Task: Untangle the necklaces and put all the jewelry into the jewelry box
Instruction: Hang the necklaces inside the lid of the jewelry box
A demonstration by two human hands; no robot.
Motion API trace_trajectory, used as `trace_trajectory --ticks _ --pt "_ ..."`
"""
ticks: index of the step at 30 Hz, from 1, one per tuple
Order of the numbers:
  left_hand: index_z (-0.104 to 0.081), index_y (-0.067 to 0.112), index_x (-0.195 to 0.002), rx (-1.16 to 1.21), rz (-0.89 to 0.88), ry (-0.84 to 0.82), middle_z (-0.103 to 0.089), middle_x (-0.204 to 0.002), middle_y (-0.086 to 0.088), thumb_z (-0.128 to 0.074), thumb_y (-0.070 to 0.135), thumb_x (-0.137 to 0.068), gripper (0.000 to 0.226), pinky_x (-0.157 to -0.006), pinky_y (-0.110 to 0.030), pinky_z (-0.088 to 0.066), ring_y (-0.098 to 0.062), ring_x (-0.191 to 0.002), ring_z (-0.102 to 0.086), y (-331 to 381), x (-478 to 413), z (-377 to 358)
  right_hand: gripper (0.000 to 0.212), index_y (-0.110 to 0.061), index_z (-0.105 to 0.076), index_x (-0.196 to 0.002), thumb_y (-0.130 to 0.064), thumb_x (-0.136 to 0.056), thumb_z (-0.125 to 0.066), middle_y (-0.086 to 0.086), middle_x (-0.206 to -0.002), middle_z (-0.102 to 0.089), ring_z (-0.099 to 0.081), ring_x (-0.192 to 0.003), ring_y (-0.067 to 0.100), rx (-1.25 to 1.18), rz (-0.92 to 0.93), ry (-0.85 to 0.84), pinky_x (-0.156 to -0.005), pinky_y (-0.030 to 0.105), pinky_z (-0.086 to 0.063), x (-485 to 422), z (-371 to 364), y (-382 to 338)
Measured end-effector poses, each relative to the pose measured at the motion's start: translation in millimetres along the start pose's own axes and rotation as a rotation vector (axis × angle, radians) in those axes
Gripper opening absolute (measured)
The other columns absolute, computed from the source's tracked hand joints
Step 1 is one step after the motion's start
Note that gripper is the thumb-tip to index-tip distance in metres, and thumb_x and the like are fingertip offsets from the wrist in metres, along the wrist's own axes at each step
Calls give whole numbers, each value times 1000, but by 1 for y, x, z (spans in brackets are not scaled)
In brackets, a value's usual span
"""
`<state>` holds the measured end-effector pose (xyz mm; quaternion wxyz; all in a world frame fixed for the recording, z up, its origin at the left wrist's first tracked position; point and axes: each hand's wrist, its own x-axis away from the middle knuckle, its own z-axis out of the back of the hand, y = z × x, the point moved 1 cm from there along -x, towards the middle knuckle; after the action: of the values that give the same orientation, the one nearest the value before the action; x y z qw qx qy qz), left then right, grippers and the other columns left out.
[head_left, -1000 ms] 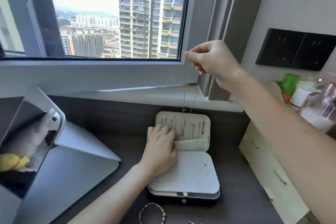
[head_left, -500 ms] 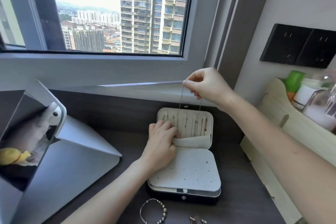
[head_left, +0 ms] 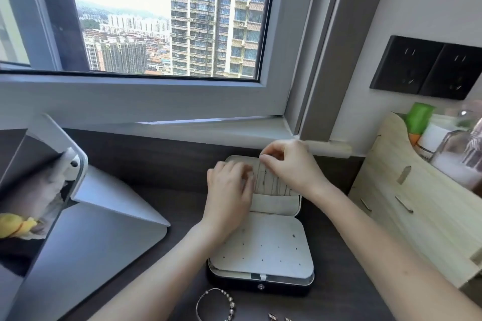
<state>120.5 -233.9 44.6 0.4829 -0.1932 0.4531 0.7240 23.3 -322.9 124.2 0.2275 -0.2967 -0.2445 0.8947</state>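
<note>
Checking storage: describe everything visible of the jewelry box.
The jewelry box lies open on the desk: black shell, metal snap in front, cream lining. A perforated panel covers its base. Its lid tilts back, thin chains hanging inside above a pocket. The left hand rests on the lid; the right hand pinches a chain at its top.

Your left hand (head_left: 229, 190) is flat, fingers straight; right hand (head_left: 292, 167) just beside it, pinching a necklace (head_left: 261, 176), both forearms stretched forward.

My left hand (head_left: 229, 190), bare, my right hand (head_left: 292, 167), bare as well, both wrists uncovered, both forearms bare right to the frame's lower edge
</note>
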Motion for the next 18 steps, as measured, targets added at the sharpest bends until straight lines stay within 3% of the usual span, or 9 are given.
trace_trajectory --ticks 3,8,14,18 --pt "-69 20 -90 45 21 24 -65 -82 6 -48 37 -86 28 -70 -28 -24 -17 -82 -52 9 -12 -2 10 -13 -72 -86 -16 -87 -63 -3 -79 -69 -60 -75 8 37 31 49 -69 19 -46 6 -6 4" --pt "-67 18 -66 -12 41 77 -65 -66 4 -59 25 -80 17 -65 -33 -27 -26 -69 -57 12 -12 -11 9 -10 -73 -89 -14 -85 -65 -4 -75 -67 -60 -71 8 -51 -15 160 -72 25 -49 11 -15 15" --pt "-63 17 -55 -269 111 134 -60 -55 3 -43 34 -80 36 -62 -31 -25 -24 -58 -53 11 -19 -14 11 -7 -71 -93 -15 -87 -64 3 -83 -70 -63 -79 14 114 -79 327 -67 18 -39 22 -22 27" --pt "-60 17 -52 -424 111 104 -56 -51 1 -41 33 -80 38 -59 -32 -29 -24 -54 -50 18 -23 -16 14 -5 -70 -90 -16 -90 -61 7 -85 -71 -65 -82 23 217 -112 415 -68 27 -42 20 -30 26"
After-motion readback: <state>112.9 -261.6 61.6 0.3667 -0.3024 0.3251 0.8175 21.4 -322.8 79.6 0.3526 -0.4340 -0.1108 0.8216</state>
